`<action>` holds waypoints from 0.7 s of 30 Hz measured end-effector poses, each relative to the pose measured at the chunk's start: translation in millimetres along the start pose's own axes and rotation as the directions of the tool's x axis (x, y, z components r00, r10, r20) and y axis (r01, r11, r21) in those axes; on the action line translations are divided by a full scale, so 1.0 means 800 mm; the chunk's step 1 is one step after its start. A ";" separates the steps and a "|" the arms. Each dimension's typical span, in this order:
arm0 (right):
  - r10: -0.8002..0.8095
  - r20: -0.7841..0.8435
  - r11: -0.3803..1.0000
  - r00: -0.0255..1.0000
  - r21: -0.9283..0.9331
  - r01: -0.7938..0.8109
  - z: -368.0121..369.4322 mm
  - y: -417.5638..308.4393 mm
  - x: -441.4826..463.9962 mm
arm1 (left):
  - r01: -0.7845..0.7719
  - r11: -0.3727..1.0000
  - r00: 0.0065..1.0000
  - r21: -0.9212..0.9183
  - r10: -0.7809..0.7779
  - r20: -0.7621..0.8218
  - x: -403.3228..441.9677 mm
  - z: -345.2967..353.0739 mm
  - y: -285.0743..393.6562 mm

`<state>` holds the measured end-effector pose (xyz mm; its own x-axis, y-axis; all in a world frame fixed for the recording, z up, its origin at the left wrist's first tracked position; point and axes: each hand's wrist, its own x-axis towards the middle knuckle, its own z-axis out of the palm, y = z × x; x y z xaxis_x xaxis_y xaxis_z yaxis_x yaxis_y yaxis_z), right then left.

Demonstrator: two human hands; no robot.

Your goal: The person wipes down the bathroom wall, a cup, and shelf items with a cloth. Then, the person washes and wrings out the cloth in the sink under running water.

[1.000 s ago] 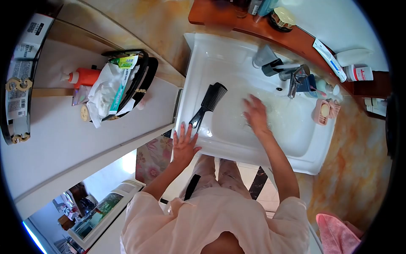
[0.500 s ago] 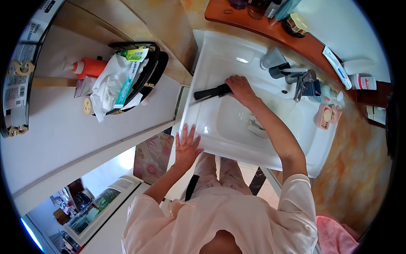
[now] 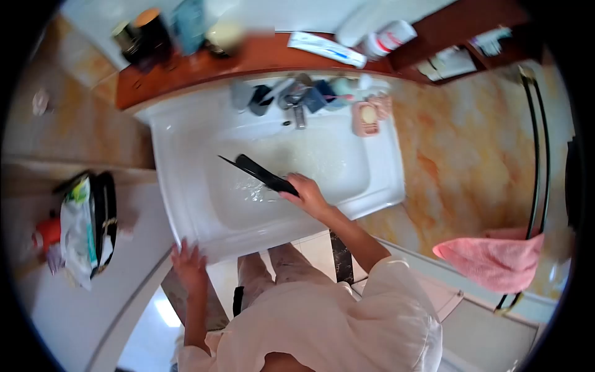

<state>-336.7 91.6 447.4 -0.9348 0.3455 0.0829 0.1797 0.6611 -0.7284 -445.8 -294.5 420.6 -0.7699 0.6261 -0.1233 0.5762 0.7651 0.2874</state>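
Note:
My right hand (image 3: 305,193) is closed round a long black tool (image 3: 257,172) over the white washbasin (image 3: 186,204). The tool's far end splits into a thick black bar and a thin dark strip, pointing up and left; its exact kind is unclear. Shallow water glints in the bowl under it. At the basin's front left corner, my left hand (image 3: 190,266) rests with spread fingers, slightly blurred, and holds nothing. The metal faucet (image 3: 299,115) stands at the back of the basin, beyond my right hand.
Cups and a pink soap dish (image 3: 367,121) line the basin's back rim. A reddish shelf (image 3: 260,59) above carries bottles and a toothpaste tube (image 3: 327,49). On the left hangs a stuffed black basket (image 3: 102,223). A pink towel (image 3: 496,260) hangs at right.
My view has turned to the right. My right hand has brought the black tool from the basin's left side to over the middle of the bowl. My left hand stays by the front left corner.

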 end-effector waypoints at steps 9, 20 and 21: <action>0.965 -0.225 0.210 0.133 0.970 0.120 -0.096 0.104 -0.182 | -0.028 0.994 0.995 -0.107 0.017 -0.102 0.054 -0.024 -0.002; 0.978 -0.091 0.194 -0.187 0.720 0.666 -0.107 0.295 -0.028 | -0.094 0.983 0.993 -0.156 0.081 -0.091 0.074 -0.034 0.004; 0.974 -0.086 0.207 -0.209 0.710 0.673 -0.110 0.302 -0.021 | -0.102 0.982 0.992 -0.160 0.087 -0.094 0.073 -0.036 0.003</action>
<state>-250.4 304.3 329.7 0.3966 0.6289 -0.6688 -0.8097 -0.1037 -0.5776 -497.0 -260.5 441.4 -0.7391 0.6736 -0.0077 0.6002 0.6637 0.4463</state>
